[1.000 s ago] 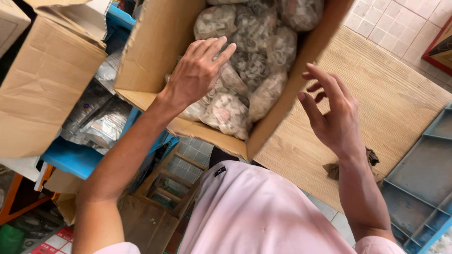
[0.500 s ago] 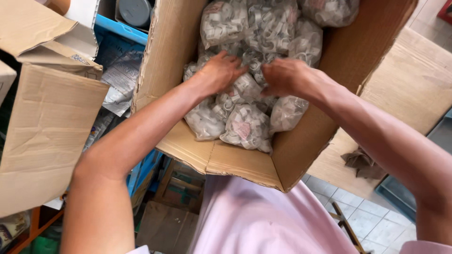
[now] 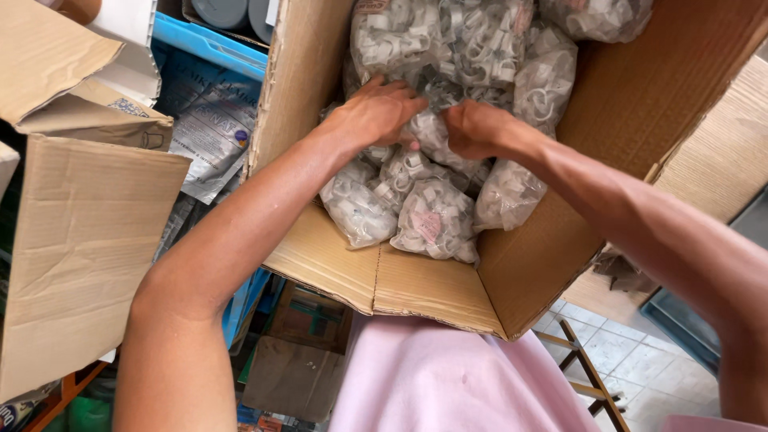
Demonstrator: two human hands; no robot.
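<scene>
Both hands are down inside the open cardboard box (image 3: 416,284), working on one clear plastic bag of small white clips (image 3: 436,136) that lies in the middle of the heap. The left hand (image 3: 376,112) rests on top of it with fingers curled and spread a little, tips pressing into the plastic; whether they have pinched a fold I cannot tell. The right hand (image 3: 476,128) meets it from the other side, fingers bunched narrow and tucked under, so its grip is hidden too. The fingertips of the two hands nearly touch across the bag.

Just below the fingers lie more bags (image 3: 432,220) of the same kind, packed tight and touching each other; above the fingers a larger bag (image 3: 448,40) leans against the far wall.

To do this well, I judge the grip should take a good fold of plastic on each side rather than a thin pinch, since the film looks slippery and loosely filled. A straight lift would free it from the neighbours wedged beneath. The bag under the right wrist (image 3: 508,196) sits close and could drag along.
</scene>
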